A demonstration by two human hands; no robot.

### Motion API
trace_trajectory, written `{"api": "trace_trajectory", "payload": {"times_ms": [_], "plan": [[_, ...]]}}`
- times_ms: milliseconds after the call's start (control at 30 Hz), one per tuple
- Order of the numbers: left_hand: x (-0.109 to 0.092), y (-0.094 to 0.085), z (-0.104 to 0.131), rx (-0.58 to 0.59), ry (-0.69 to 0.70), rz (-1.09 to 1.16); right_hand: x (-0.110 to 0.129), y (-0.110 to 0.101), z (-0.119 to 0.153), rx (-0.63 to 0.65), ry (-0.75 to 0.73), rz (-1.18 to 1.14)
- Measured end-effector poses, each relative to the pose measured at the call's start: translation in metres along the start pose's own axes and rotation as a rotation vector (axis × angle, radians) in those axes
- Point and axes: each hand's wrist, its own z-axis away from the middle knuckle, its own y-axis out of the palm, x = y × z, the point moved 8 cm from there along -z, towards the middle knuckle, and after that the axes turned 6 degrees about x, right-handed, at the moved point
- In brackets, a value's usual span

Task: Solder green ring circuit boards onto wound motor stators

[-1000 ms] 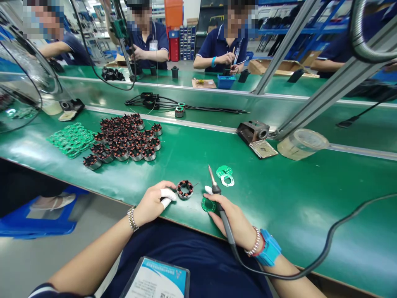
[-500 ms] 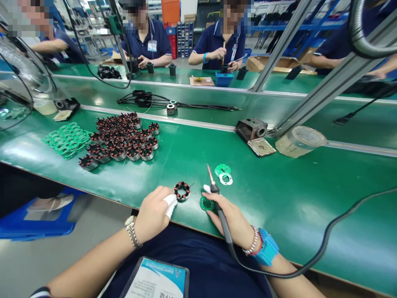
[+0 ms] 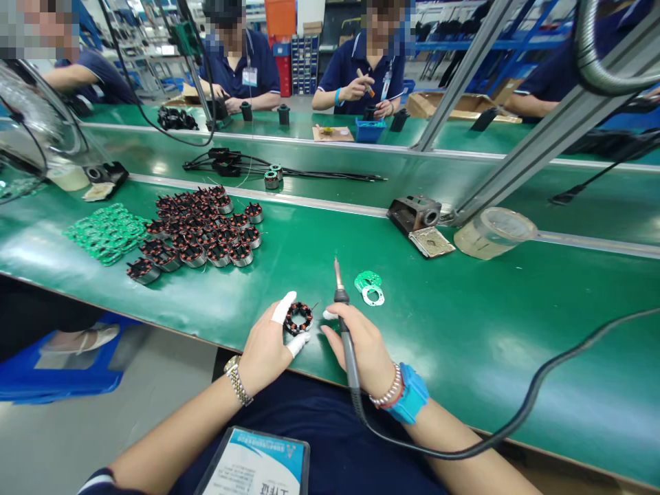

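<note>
Closer to the coil (image 3: 309, 316) comes the right hand (image 3: 365, 344), its thumb and forefinger parted, holding the iron (image 3: 350, 350) against its fingers! Left hand (image 3: 265, 347): thumb and forefinger spread around the coil. That coil sits on the green bench (image 3: 438, 330), more coils (image 3: 199, 234) beyond it to the left, people (image 3: 355, 75) working far beyond. Hole up, round, no clear long axis; the iron, right of it, points away from the wearer.

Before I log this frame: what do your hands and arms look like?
Left hand: white finger covers, silver-and-gold watch. Right hand: white fingertip cover, silvery beaded bracelet, thin red band, blue wristband. Left sleeve: navy, white-edged. Right sleeve not in view.
</note>
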Motion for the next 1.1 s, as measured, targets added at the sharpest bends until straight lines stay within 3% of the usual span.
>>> {"api": "trace_trajectory", "payload": {"times_ms": [267, 433, 567, 700, 833, 933, 1100], "plan": [[0.003, 0.002, -0.002, -0.030, 0.005, 0.029, 0.013, 0.009, 0.010, 0.013, 0.040, -0.099], [0.003, 0.000, -0.004, 0.037, 0.035, 0.055, -0.002, 0.006, 0.025, 0.043, 0.139, -0.076], [-0.003, -0.002, -0.006, 0.099, 0.075, 0.099, -0.013, -0.010, 0.025, -0.005, 0.181, -0.060], [0.001, -0.004, -0.009, -0.020, -0.042, 0.074, -0.013, -0.020, 0.016, -0.070, 0.174, -0.049], [0.007, 0.002, -0.009, -0.023, -0.093, 0.070, -0.011, -0.019, 0.014, -0.064, 0.133, -0.032], [0.010, 0.002, -0.007, 0.007, -0.068, 0.103, -0.015, -0.017, 0.021, -0.018, 0.115, -0.003], [0.006, -0.002, 0.000, 0.024, 0.029, 0.148, -0.020, -0.004, 0.029, 0.166, 0.049, 0.020]]}}
